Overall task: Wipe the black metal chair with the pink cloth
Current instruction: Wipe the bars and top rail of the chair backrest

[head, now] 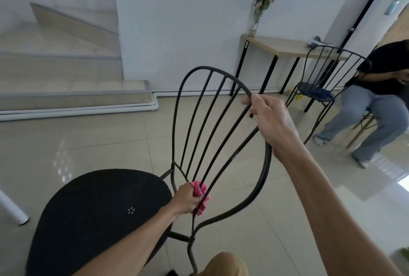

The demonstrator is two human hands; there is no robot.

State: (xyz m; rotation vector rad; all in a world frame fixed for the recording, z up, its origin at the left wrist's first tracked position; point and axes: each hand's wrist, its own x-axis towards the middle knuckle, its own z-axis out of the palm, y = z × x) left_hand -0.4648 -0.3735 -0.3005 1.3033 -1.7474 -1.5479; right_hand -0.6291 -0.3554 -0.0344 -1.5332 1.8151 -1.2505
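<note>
The person is standing behind the black metal chair (106, 209) and steadying it with the right hand (271, 121), whose grip is wrapping the curved top rail of the backrest. The left hand (187, 198) is holding the pink cloth (202, 195) bunched up, its grip clamped on it, and is pressing it against the lower ends of the thin back bars, just above where they meet the seat.

The wiping looks to be under way on the backrest. Nothing on the metal is showing which bars are already clean, so how much is done cannot be told. The seat, outer frame and legs probably need the cloth too.

A second chair (318, 72) is standing well apart beside a wooden counter (285, 46).
</note>
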